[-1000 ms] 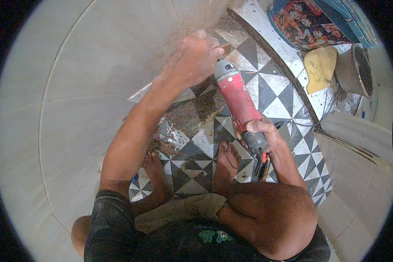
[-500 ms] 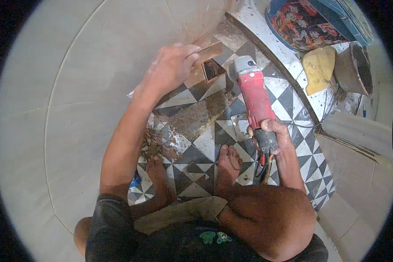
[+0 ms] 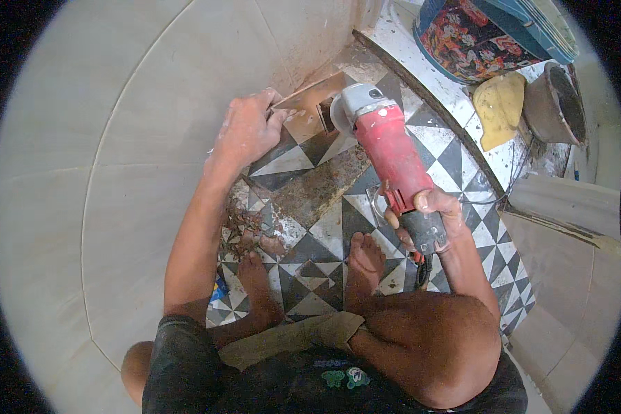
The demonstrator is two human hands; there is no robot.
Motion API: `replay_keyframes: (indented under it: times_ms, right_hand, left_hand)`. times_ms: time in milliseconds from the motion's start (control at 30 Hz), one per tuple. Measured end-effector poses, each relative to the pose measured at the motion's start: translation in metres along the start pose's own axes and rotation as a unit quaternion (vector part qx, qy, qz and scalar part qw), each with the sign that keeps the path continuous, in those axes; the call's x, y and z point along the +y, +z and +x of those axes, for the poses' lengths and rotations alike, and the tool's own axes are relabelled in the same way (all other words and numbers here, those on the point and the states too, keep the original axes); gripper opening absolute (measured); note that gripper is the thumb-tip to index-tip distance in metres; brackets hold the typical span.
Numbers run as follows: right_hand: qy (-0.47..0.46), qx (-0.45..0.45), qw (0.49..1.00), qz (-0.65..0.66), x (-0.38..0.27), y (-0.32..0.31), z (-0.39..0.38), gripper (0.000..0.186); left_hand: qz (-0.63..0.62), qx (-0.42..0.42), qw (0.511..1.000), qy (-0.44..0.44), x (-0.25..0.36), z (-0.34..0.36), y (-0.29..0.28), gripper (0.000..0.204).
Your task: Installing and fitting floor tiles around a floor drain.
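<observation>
Hands: right hand (image 3: 428, 217) wraps the rear grip of the angle grinder (image 3: 386, 155); left hand (image 3: 248, 131) pinches the tan tile piece (image 3: 310, 103) at its edge, likely pinning it against the blade.
Wall: pale wall tiles (image 3: 117, 172) fill nine o'clock.
Floor: black-and-white patterned floor (image 3: 455, 159), bare feet (image 3: 362, 265) planted on it for balance.
Tub: colourful tub (image 3: 476, 41) at one o'clock, beyond the white curb (image 3: 428, 69), well apart from the cutting.
Bucket: grey bucket (image 3: 555, 103) at two o'clock, yellow cloth (image 3: 497, 107) just beside it.
Grinder: red body, grey head touching the tile piece at twelve o'clock.
</observation>
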State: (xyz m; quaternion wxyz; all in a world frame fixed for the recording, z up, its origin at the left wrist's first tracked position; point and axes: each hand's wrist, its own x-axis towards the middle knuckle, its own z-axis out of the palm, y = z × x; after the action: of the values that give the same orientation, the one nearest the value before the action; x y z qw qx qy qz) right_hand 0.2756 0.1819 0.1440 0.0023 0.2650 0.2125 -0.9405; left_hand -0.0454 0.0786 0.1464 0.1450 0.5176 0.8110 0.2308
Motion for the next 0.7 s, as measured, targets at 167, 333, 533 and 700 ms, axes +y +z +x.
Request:
replay_keyframes:
  times_ms: [167, 333, 533, 700]
  right_hand:
    - [0.027, -0.009, 0.999, 0.037, -0.001, 0.006, 0.002, 0.061]
    - [0.020, 0.019, 1.000, 0.006, -0.004, 0.015, 0.002, 0.060]
    - [0.009, 0.010, 1.000, -0.011, -0.004, 0.024, 0.001, 0.053]
    - [0.015, 0.006, 1.000, -0.018, -0.004, 0.018, -0.002, 0.061]
  left_hand:
    - [-0.002, 0.023, 0.999, 0.029, -0.002, -0.003, -0.001, 0.019]
    - [-0.030, 0.026, 0.999, 0.016, 0.001, -0.006, -0.001, 0.016]
    - [-0.008, 0.051, 0.998, 0.043, -0.003, -0.006, 0.002, 0.017]
    - [-0.003, 0.053, 0.998, 0.046, -0.002, -0.008, 0.006, 0.017]
